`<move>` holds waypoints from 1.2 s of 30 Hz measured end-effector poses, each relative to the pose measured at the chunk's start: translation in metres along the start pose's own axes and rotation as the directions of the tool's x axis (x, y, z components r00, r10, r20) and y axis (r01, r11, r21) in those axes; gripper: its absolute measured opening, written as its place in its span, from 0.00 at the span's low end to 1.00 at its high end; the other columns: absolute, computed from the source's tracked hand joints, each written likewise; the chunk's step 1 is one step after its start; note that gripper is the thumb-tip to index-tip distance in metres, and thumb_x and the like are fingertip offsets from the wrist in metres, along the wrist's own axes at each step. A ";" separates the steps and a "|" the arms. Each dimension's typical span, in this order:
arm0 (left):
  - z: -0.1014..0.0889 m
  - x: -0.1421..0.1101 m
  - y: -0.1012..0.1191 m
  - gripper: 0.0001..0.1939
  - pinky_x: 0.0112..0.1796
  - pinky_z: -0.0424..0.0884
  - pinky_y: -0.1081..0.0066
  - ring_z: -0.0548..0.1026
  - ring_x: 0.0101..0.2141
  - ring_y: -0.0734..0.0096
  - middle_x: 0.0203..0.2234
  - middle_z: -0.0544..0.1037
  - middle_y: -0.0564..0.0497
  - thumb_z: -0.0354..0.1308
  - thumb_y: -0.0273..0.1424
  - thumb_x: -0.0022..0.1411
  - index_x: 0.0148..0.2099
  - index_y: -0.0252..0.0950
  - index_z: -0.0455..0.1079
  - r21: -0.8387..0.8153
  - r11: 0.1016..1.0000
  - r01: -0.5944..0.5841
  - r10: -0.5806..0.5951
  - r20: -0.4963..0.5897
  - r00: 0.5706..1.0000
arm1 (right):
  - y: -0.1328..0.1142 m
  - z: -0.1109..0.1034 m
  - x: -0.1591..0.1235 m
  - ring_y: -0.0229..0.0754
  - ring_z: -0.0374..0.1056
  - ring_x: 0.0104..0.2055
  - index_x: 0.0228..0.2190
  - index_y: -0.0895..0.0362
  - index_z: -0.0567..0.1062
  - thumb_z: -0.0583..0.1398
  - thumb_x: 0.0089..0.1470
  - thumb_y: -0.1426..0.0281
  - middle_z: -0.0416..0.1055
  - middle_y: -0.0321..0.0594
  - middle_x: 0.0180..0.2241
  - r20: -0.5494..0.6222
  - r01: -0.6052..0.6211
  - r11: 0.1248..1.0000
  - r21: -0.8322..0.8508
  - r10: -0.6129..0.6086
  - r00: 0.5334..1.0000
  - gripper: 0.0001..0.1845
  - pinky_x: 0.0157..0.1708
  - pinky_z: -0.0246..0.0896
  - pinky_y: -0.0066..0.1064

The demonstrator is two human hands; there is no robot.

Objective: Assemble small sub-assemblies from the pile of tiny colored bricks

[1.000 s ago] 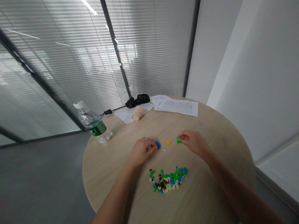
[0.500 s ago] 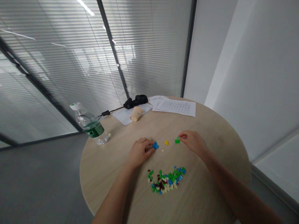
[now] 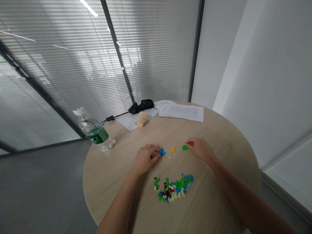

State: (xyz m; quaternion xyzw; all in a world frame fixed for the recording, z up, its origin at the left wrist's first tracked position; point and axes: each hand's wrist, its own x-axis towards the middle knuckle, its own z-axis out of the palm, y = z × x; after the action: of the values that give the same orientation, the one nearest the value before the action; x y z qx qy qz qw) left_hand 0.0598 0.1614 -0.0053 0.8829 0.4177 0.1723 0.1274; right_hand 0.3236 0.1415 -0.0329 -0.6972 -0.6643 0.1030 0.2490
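Note:
My left hand (image 3: 145,159) rests on the table with thumb and fingers apart. Its fingertips are at the left edge of a small cluster of blue toy bricks (image 3: 162,152). Further right, my right hand (image 3: 199,149) has its fingers pinched together over a few green toy bricks (image 3: 184,147); the piece between the fingertips is mostly hidden. Between the hands lie a small group of yellow bricks (image 3: 174,149) and a tiny cream piece (image 3: 170,157). Closer to me is a mixed pile of green, blue, brown and cream bricks (image 3: 174,188).
A clear bottle with a green label (image 3: 97,134) stands at the left edge of the round wooden table (image 3: 207,208). At the back are a paper cup on its side (image 3: 141,119), a black bundle (image 3: 146,104) with a cable, and printed sheets (image 3: 182,111).
My right hand has moved slightly down and left, bringing its pinched fingertips and the green piece onto the other green bricks. My left hand has stayed by the blue bricks.

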 end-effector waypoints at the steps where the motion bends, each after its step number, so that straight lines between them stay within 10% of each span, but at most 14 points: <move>1: 0.000 0.000 0.000 0.10 0.42 0.66 0.65 0.71 0.40 0.64 0.37 0.75 0.47 0.55 0.30 0.59 0.42 0.37 0.73 0.001 1.000 0.000 0.000 0.002 1.000 | 0.000 0.000 0.000 0.44 0.72 0.34 0.30 0.55 0.80 0.58 0.51 0.71 0.78 0.43 0.32 0.011 -0.001 1.000 -0.005 0.001 1.000 0.10 0.32 0.61 0.30; 18: 0.006 0.000 -0.004 0.14 0.44 0.66 0.65 0.71 0.41 0.63 0.38 0.75 0.46 0.56 0.29 0.58 0.47 0.36 0.72 0.030 0.999 -0.024 0.023 0.034 0.999 | 0.001 -0.003 0.000 0.41 0.71 0.37 0.35 0.59 0.77 0.60 0.48 0.71 0.76 0.45 0.39 0.070 0.162 0.979 0.121 -0.171 0.983 0.11 0.38 0.63 0.30; 28: 0.006 0.000 -0.004 0.13 0.45 0.66 0.64 0.71 0.41 0.63 0.39 0.76 0.47 0.56 0.28 0.57 0.46 0.36 0.72 -0.003 1.000 -0.028 0.028 0.038 0.999 | 0.020 -0.012 -0.004 0.37 0.67 0.24 0.21 0.57 0.72 0.60 0.38 0.77 0.71 0.34 0.21 0.274 0.044 0.993 0.112 -0.074 0.959 0.03 0.23 0.55 0.25; 36: 0.006 0.000 -0.004 0.12 0.45 0.66 0.64 0.71 0.41 0.64 0.39 0.77 0.47 0.56 0.29 0.57 0.44 0.38 0.72 -0.007 1.000 -0.025 0.025 0.034 0.999 | 0.012 -0.008 -0.001 0.37 0.68 0.28 0.25 0.57 0.73 0.60 0.44 0.76 0.72 0.36 0.24 0.155 0.086 0.986 0.143 -0.108 0.982 0.02 0.28 0.57 0.25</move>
State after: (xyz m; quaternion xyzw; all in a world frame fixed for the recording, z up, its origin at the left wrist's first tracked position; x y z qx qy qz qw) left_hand 0.0596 0.1633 -0.0122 0.8904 0.4039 0.1603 0.1355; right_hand 0.3373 0.1395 -0.0322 -0.6347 -0.7071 0.1919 0.2457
